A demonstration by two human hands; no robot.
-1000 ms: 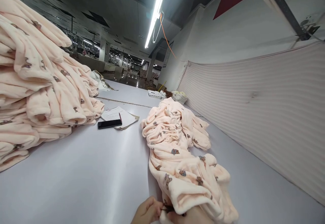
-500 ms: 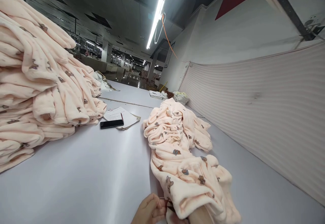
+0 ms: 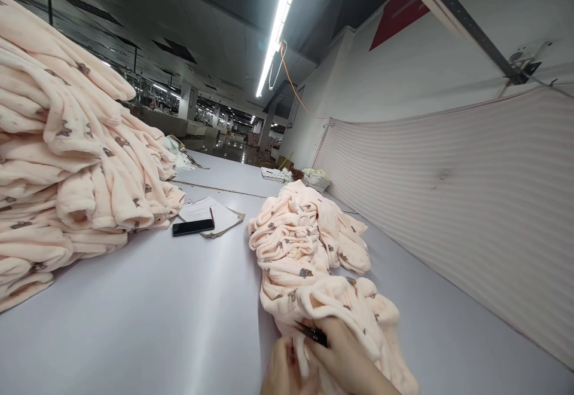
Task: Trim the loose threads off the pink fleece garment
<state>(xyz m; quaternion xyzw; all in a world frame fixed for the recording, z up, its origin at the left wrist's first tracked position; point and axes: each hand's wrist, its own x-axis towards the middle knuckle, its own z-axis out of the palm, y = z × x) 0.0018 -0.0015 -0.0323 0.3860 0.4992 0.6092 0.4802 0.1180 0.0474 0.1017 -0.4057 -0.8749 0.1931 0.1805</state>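
Note:
A pale pink plush garment (image 3: 287,287) printed with small bears lies bunched on the table along its near right part. At its near end my left hand (image 3: 284,368) is closed, pinching an edge of the cloth; motion blurs its fingers in part. My right hand (image 3: 341,353) lies over the garment just to the right, closed around small black thread snips (image 3: 314,333). Their dark blades point left and away, above the left hand. A fold of the plush cloth partly covers the right hand's upper side.
A tall pile of similar pink garments (image 3: 85,162) stands on the left of the pale table (image 3: 179,311). Beyond its near edge lie a black phone (image 3: 193,227) and papers (image 3: 217,213) with a pen. Folded cloth stacks (image 3: 316,178) sit farther back. A striped sheet (image 3: 430,204) borders the right.
My right hand has come out from under the garment's fold with the snips showing. The left hand has moved slightly right, still at the cloth edge. The view has tilted slightly.

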